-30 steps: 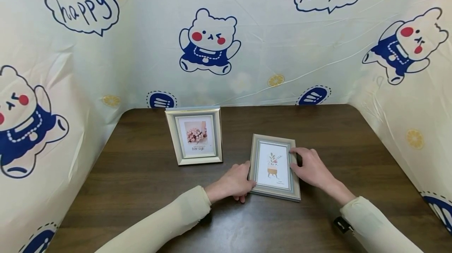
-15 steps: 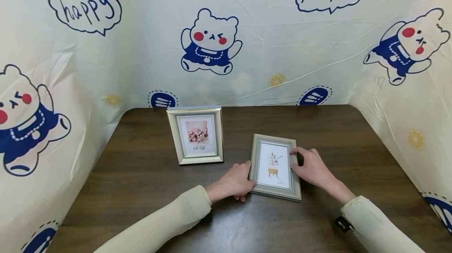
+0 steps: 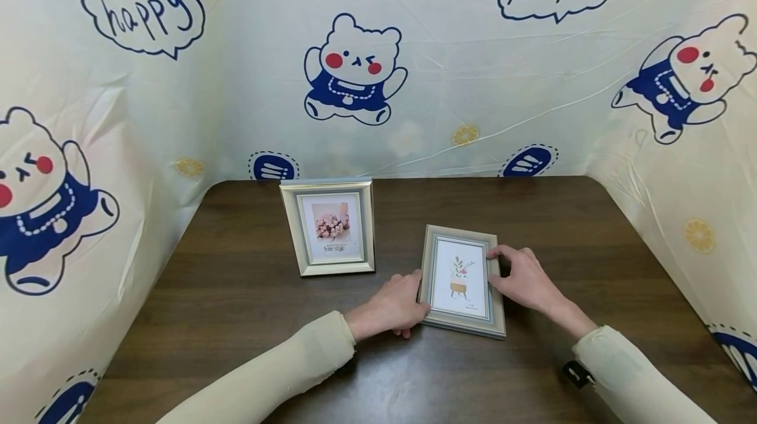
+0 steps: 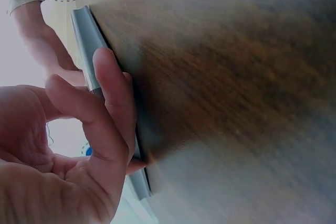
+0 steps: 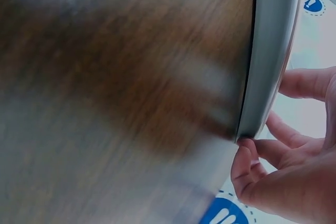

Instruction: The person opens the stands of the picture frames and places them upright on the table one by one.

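Note:
A picture frame (image 3: 460,276) with a potted-plant print lies face up, turned slightly, right of the table's middle. My left hand (image 3: 391,306) grips its lower left edge, the thumb near the front corner. On the opposite side my right hand (image 3: 523,279) holds the right edge, with thumb and index finger spread along the border. The left wrist view shows curled fingers at the grey side of the frame (image 4: 90,40). Fingertips meet the frame's side (image 5: 270,35) close to the tabletop in the right wrist view. The frame's back is hidden.
A second picture frame (image 3: 297,240) in pale gold, showing pink flowers, stands upright at the left back. The dark wooden table (image 3: 236,319) has rounded far corners. Printed cloth (image 3: 449,82) with bears surrounds it behind and on both sides. A small black device (image 3: 576,375) sits at the right cuff.

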Demonstrator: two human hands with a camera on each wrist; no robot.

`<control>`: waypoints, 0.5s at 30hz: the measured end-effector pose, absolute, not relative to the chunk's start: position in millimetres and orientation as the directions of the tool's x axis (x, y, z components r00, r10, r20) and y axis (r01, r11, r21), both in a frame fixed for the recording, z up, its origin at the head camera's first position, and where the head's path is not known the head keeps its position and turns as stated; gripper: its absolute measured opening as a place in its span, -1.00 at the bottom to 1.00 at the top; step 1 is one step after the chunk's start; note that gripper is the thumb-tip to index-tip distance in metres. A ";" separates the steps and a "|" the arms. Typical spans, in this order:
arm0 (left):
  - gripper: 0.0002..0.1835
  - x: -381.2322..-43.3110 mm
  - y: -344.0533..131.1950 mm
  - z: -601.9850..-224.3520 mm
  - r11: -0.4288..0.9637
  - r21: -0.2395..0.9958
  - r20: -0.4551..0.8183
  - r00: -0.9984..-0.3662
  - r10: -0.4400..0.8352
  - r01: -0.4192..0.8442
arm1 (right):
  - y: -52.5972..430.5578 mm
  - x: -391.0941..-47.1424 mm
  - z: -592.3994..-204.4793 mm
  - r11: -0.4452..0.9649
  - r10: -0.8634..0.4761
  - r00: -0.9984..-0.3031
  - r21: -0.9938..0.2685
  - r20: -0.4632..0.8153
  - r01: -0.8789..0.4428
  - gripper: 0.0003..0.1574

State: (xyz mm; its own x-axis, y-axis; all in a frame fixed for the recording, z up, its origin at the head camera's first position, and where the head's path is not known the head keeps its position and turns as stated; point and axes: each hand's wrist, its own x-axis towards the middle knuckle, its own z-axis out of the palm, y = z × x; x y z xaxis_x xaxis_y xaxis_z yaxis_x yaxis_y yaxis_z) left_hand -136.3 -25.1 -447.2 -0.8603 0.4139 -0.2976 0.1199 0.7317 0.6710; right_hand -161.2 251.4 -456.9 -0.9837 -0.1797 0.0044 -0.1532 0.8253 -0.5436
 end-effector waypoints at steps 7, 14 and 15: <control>-0.43 -146.5 -25.0 -464.3 0.754 0.628 -0.246 -0.870 0.427 0.192 | 252.9 -161.7 -458.7 0.818 -0.182 -0.983 -0.550 0.024 -0.165 -0.54; -0.45 -167.4 -23.9 -514.4 0.786 0.523 -0.119 -0.886 0.448 0.328 | 252.9 -161.0 -458.8 0.822 -0.169 -0.986 -0.551 0.011 -0.147 -0.53; -0.45 -168.1 -23.5 -515.6 0.792 0.517 -0.126 -0.886 0.446 0.325 | 252.9 -160.9 -458.9 0.822 -0.167 -0.986 -0.550 0.012 -0.146 -0.53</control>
State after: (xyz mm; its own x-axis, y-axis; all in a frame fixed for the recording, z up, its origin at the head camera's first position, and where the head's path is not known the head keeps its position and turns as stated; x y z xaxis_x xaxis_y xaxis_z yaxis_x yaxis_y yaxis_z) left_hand -168.1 -23.5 -515.6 -0.8860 0.4462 -0.1258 0.3254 0.7918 0.5168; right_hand -160.9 252.9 -458.9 -0.9858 -0.1672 0.0125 -0.1464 0.8221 -0.5502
